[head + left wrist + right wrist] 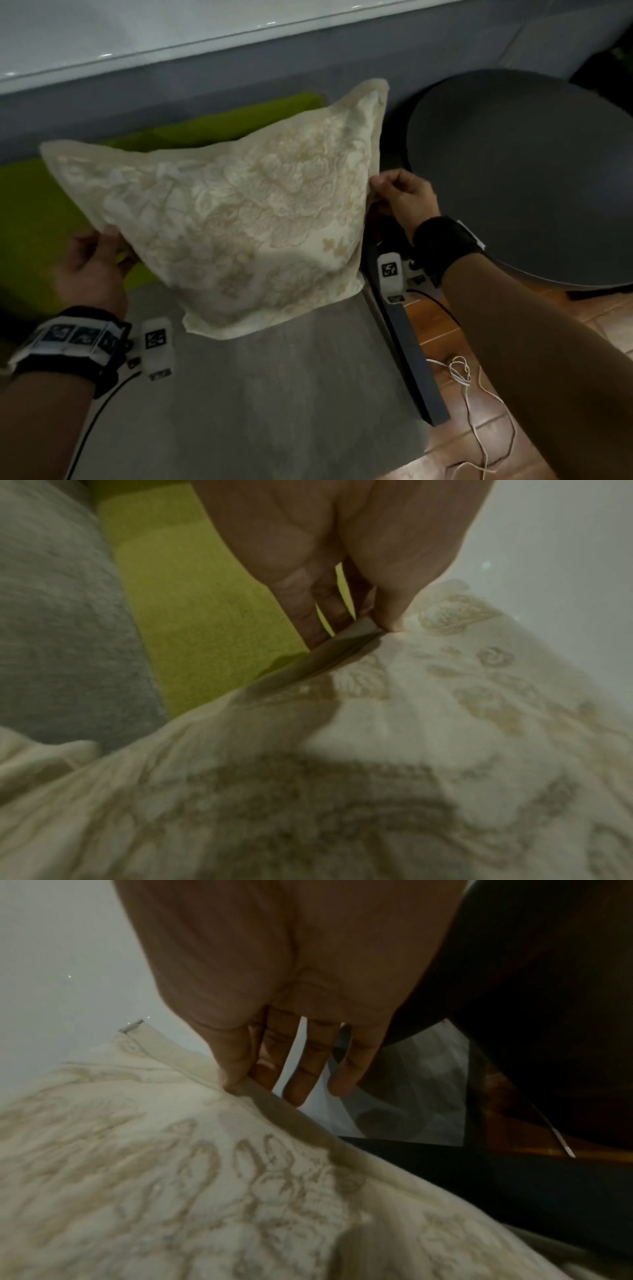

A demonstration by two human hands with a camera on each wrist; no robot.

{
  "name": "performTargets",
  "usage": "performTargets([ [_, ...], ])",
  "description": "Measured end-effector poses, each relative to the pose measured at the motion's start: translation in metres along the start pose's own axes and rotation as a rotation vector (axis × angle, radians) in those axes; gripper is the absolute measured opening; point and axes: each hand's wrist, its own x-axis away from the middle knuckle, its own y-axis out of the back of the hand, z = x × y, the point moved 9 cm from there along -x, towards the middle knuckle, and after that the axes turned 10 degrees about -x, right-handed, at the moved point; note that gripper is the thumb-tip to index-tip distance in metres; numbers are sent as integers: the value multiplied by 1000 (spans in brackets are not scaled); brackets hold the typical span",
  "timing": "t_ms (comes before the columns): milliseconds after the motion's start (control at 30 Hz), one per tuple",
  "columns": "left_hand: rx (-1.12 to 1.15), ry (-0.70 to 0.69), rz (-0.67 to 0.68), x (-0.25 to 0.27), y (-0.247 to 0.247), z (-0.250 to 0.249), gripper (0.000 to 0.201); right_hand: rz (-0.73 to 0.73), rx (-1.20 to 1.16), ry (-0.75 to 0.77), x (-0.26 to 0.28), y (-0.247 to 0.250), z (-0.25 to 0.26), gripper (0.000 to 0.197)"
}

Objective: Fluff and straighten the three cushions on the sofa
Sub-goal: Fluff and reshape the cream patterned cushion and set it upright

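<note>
A cream cushion (233,212) with a beige floral pattern stands tilted over the grey sofa seat (274,394), its lower corner resting on the seat. My left hand (99,253) pinches the cushion's left edge, thumb on the front and fingers (301,615) behind the flange. My right hand (387,195) pinches the right edge (274,1096) between thumb and forefinger, the other fingers (308,1074) straight behind it. A lime-green cushion (51,205) lies behind and to the left, partly hidden by the cream cushion (411,750). No third cushion shows.
A round dark table (524,178) stands close on the right, beside the sofa's dark arm (411,359). A white cord (472,394) lies on the tiled floor. The grey sofa back (171,102) runs behind, with a white wall above.
</note>
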Motion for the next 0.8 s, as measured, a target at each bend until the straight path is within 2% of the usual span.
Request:
performTargets([
  [33, 51, 52, 28, 0, -4, 10, 12, 26, -45, -60, 3, -5, -9, 10],
  [100, 79, 162, 111, 4, -6, 39, 28, 78, -42, -182, 12, -14, -34, 26],
  [200, -88, 137, 436, 29, -21, 66, 46, 280, 21, -263, 34, -30, -72, 65],
  [233, -174, 96, 570, 45, -32, 69, 58, 365, 61, -249, 41, -36, -80, 85],
  [300, -290, 54, 669, 61, -42, 78, 103, 447, 158, -170, 50, -46, -84, 112],
  [333, -326, 53, 648, 63, -42, 78, 119, 436, 175, -116, 52, -49, -79, 115],
  [367, -312, 39, 597, 63, -40, 75, 122, 405, 180, -69, 53, -51, -73, 113],
  [467, -255, -13, 383, 57, -18, 61, 106, 358, 91, 56, 62, -56, -48, 104],
  [533, -284, -60, 288, 52, -7, 52, 94, 332, 49, 81, 62, -57, -38, 104],
  [600, -280, -41, 297, 48, -5, 57, 94, 320, 38, 9, 62, -64, -43, 104],
  [700, -264, 7, 400, 47, -15, 67, 119, 319, -2, -119, 71, -76, -64, 112],
  [733, -262, 31, 435, 48, -17, 70, 126, 310, 1, -126, 75, -78, -66, 112],
  [800, -251, 39, 455, 51, -17, 73, 125, 288, 10, -82, 80, -75, -60, 106],
])
